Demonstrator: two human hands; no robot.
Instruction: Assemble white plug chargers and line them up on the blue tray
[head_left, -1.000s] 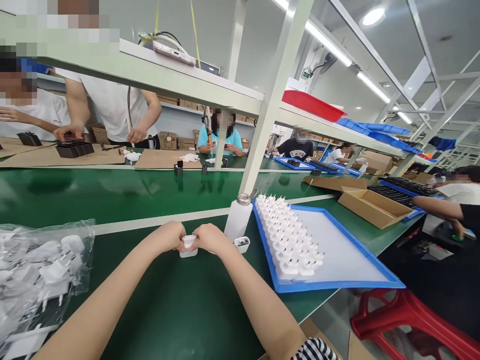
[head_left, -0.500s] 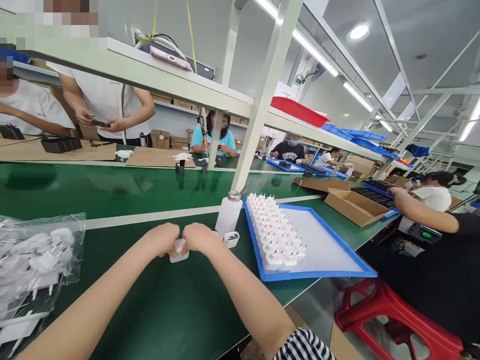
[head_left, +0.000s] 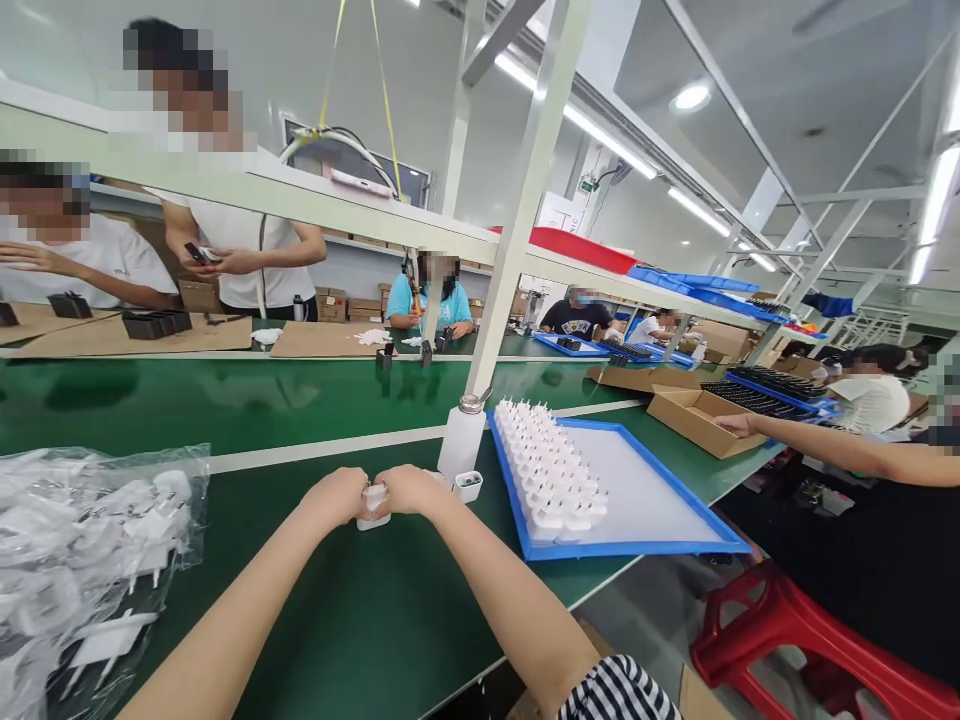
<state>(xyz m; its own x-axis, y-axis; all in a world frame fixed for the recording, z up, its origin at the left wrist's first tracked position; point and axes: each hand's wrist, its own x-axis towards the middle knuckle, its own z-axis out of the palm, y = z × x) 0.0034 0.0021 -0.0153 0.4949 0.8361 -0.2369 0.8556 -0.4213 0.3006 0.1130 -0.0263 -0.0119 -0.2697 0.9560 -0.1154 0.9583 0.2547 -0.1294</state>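
No wording can be read with certainty. A white sign point(head_left: 559, 213) in the background carries dark lettering, a small green sign point(head_left: 587, 185) shows near it, and a distant black shirt point(head_left: 561, 318) has a chest print point(head_left: 578, 328), all too small or blurred.

Red stool point(head_left: 796, 622) at lower right, open cardboard box point(head_left: 703, 428), red tray point(head_left: 581, 249) on overhead shelf point(head_left: 420, 227), round ceiling light point(head_left: 691, 97), teal-shirted person point(head_left: 455, 298).

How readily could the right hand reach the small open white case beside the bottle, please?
Probably yes: the open white case stands close to the right hand, its top uncovered. That hand holds a white piece with the left hand, though, so it would likely have to let go first.
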